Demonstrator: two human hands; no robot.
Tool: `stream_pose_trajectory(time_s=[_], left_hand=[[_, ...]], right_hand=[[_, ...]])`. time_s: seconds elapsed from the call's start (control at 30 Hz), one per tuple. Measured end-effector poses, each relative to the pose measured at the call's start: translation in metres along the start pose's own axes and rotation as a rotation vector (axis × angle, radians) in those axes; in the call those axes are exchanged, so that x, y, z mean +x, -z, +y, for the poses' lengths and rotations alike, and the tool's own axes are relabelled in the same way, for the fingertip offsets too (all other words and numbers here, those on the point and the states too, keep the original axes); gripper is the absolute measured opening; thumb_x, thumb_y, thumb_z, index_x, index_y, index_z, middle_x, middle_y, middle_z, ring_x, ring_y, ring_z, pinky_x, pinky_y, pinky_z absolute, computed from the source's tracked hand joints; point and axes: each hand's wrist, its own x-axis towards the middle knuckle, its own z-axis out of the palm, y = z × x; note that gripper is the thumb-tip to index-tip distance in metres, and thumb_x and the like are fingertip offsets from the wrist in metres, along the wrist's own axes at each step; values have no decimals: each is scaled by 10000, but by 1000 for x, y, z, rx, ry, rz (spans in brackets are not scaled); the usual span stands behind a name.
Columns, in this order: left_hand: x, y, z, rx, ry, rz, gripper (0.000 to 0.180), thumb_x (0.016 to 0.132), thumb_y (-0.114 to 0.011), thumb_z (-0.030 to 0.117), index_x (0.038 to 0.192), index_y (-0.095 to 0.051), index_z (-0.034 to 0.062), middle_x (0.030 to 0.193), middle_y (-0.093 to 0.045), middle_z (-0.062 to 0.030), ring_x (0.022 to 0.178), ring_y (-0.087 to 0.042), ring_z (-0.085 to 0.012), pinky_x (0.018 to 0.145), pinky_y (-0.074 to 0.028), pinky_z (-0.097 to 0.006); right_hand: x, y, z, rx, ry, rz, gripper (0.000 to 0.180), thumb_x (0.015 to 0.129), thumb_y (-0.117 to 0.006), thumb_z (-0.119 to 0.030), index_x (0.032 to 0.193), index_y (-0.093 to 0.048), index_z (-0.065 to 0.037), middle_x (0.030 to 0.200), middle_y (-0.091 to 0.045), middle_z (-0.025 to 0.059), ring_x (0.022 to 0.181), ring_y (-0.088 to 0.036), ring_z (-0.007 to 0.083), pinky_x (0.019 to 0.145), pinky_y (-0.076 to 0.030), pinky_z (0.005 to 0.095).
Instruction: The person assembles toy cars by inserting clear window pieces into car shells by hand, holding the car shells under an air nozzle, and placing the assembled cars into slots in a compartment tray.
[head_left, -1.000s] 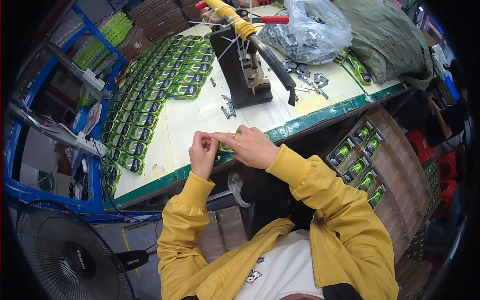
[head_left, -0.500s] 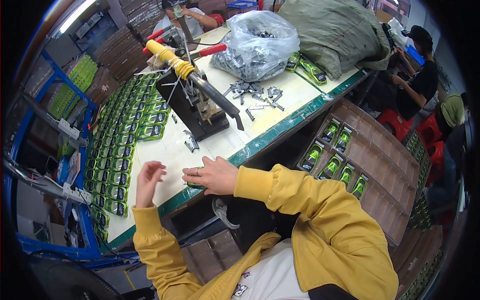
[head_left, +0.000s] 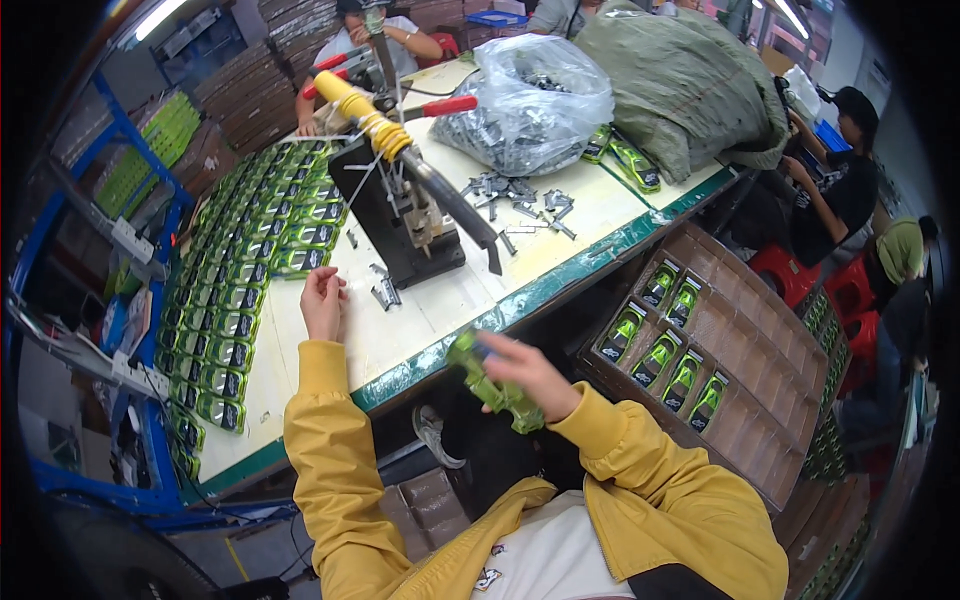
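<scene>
By the cream, green-edged table (head_left: 430,310), the right hand (head_left: 537,380) grasps an oblong green plastic pack (head_left: 497,392), likely light, stiff, best edge-held; the left hand (head_left: 322,305) seems empty.

Bright overhead tube light (head_left: 160,19), motion-blurred right hand (head_left: 532,374), dark, bent fisheye rim.

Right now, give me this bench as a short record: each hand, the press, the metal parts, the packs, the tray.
Right hand: holding a green pack, blurred
Left hand: over the table, fingers curled; contents unclear
Black press: on the table, yellow-wrapped lever
Loose metal parts: beside the press base and in front of the clear bag
Rows of packs: table's left side
Brown tray: six green packs
</scene>
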Motion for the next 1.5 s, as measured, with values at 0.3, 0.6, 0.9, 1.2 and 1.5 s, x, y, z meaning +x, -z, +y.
stream_pose_trajectory(time_s=[0.3,0.6,0.9,1.2,1.5], left_hand=[[-6,5,7,74,3,-5,82,828,-462,60,889,-515,50,703,-540,-2,520,-475,-48,397,-295,-147],[-9,2,13,91,-9,-24,75,823,-471,61,875,-525,52,699,-543,3,535,-467,-44,427,-305,-155],[-8,4,13,98,-21,-45,74,822,-473,60,870,-529,52,696,-543,6,540,-467,-46,439,-309,-156],[-10,2,16,79,0,-47,82,801,-483,34,860,-537,21,696,-549,-22,567,-486,-71,491,-364,-173],[-9,2,13,83,-13,-46,71,810,-482,55,857,-536,56,690,-546,12,548,-469,-40,439,-307,-155]], right_hand=[[12,-2,-46,818,-1,-27,337,883,-338,-308,1033,-480,-41,890,-549,133,802,-555,271,605,-503,358],[3,-17,-65,888,24,-30,341,880,-344,-309,1024,-485,-34,908,-537,136,814,-540,274,604,-500,361],[1,-19,-66,898,33,-34,343,881,-344,-313,1020,-485,-33,904,-531,139,815,-541,274,613,-502,357],[-1,-19,-70,927,23,-18,337,884,-344,-303,1023,-483,-29,913,-531,138,820,-541,278,619,-500,360],[-2,-20,-73,958,-5,-20,333,886,-340,-295,1028,-483,-30,915,-539,135,828,-539,281,638,-492,360]])
